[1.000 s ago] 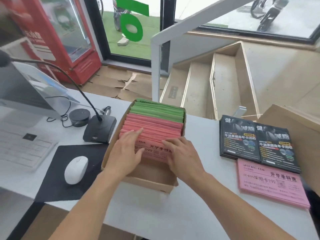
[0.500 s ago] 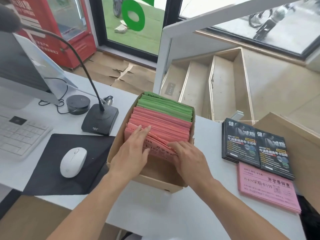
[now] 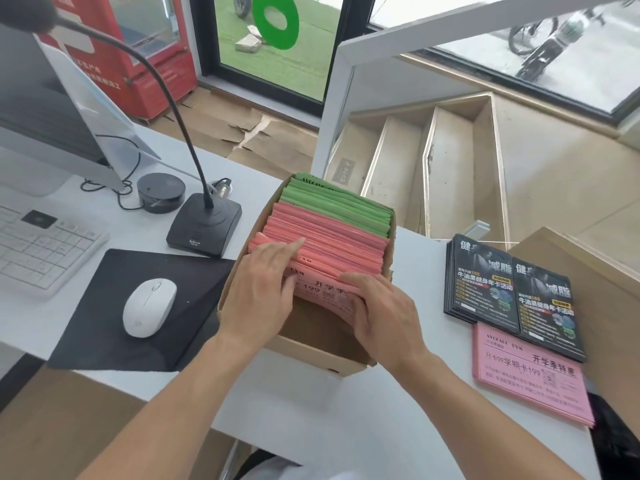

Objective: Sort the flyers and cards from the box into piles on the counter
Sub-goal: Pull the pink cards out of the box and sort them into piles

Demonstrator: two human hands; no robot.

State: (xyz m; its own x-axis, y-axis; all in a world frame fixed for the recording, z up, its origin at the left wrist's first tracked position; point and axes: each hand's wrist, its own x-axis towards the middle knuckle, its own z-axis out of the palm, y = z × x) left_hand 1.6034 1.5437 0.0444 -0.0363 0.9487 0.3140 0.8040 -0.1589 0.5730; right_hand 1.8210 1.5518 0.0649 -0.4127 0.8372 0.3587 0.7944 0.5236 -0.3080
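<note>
- Pink flyers [image 3: 329, 251] standing on edge in the near part of a cardboard box [image 3: 311, 355], green flyers [image 3: 339, 206] packed behind them at the far end; box resting on the white counter [image 3: 277, 410], roughly at its middle.
- Left hand [image 3: 258, 296] inside the box at the left end of the pink stack, fingers nearly straight and close together, laid against the front sheets.
- Right hand [image 3: 381, 313] at the right front of the stack, fingers bent over the top edge of the nearest pink sheets, tipping them toward the body.
- Off to the right, well apart from the box: pink pile [image 3: 530, 379] lying flat, two stacks of black cards [image 3: 509, 296] side by side just beyond it, overlapping its far edge.
- Left of the box: desk microphone [image 3: 204, 223], white mouse [image 3: 149, 306] on a black mat [image 3: 86, 341], keyboard [image 3: 38, 247].
</note>
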